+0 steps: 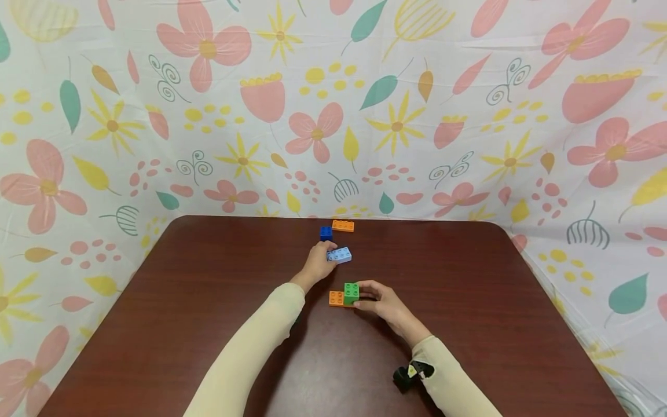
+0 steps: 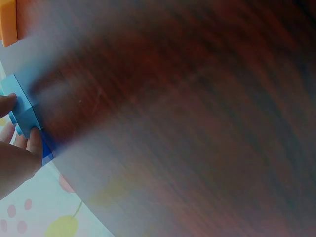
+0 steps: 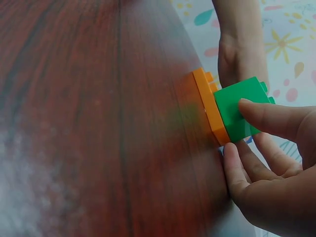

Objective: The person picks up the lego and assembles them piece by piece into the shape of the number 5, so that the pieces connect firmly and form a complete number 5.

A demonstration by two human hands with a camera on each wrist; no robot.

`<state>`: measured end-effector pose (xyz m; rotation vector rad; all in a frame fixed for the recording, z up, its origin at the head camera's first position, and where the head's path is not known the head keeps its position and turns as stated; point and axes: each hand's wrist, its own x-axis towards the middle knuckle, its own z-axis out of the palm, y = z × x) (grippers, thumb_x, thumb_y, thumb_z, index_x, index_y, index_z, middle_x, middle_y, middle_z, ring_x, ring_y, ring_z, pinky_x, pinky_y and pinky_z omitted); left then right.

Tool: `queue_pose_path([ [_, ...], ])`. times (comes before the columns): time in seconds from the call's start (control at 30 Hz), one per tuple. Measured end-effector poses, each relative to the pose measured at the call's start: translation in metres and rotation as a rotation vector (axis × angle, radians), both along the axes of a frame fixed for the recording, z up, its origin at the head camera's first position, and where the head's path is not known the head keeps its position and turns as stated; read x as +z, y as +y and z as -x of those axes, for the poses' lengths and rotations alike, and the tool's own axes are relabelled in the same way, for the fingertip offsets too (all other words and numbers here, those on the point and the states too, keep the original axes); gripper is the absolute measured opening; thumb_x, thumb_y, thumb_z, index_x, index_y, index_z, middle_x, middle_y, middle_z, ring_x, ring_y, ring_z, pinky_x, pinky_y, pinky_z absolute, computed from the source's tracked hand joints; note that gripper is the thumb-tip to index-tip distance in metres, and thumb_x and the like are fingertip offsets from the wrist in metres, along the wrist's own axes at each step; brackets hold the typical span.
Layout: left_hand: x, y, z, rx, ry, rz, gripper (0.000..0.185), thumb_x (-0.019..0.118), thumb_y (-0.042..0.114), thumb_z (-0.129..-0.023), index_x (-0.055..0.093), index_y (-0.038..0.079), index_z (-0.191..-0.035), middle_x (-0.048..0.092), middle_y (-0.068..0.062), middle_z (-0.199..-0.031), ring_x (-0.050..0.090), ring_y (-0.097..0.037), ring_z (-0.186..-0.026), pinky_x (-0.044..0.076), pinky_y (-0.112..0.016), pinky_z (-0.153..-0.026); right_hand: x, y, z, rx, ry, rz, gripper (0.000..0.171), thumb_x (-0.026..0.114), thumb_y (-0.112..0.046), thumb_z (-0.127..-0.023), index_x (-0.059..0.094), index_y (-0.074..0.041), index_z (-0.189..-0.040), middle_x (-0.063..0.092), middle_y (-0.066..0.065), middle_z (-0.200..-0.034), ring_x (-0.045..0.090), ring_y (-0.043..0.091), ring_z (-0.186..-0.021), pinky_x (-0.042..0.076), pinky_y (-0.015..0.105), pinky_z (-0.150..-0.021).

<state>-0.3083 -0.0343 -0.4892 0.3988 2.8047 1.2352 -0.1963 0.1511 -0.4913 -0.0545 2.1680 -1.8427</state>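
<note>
In the head view my left hand (image 1: 318, 263) reaches toward the far side of the table and pinches a light blue brick (image 1: 341, 255). The left wrist view shows thumb and fingers on opposite sides of that light blue brick (image 2: 25, 112). Nearer to me, my right hand (image 1: 387, 306) grips a green brick (image 1: 351, 293) that sits on the right part of a flat orange brick (image 1: 336, 298). Seen from the right wrist, the thumb presses the side of the green brick (image 3: 239, 111), and a fingertip is right at the end of the orange brick (image 3: 211, 111).
Just beyond my left hand stands a dark blue brick (image 1: 326, 233), with another orange brick (image 1: 343, 226) behind it near the table's far edge. A dark brown table (image 1: 469, 289) meets a flower-patterned cloth (image 1: 312, 133). A black wrist device (image 1: 403, 379) hangs at my right sleeve.
</note>
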Motion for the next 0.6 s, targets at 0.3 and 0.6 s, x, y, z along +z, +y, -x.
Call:
queue_pose_path([
  [0.3,0.001,-0.004,-0.003,-0.015,0.005,0.007,0.036,0.065,0.002,-0.091,0.059,0.003,-0.126,0.055,-0.014,-0.125,0.050,-0.028,-0.118,0.042,-0.040,-0.102,-0.001,0.001,0.000,0.021,0.012,0.022,0.046,0.071,-0.006,-0.085,0.055,-0.003,-0.128,0.057,0.014,-0.125,0.054,0.028,-0.113,0.051,0.036,-0.088],
  [0.6,-0.001,-0.011,-0.003,-0.022,0.026,0.009,0.033,0.065,0.005,-0.091,0.061,0.006,-0.124,0.056,-0.013,-0.123,0.051,-0.028,-0.117,0.043,-0.040,-0.101,-0.004,0.002,0.001,0.014,0.017,0.008,0.046,0.072,-0.006,-0.085,0.056,-0.004,-0.128,0.058,0.013,-0.124,0.054,0.028,-0.113,0.051,0.037,-0.088],
])
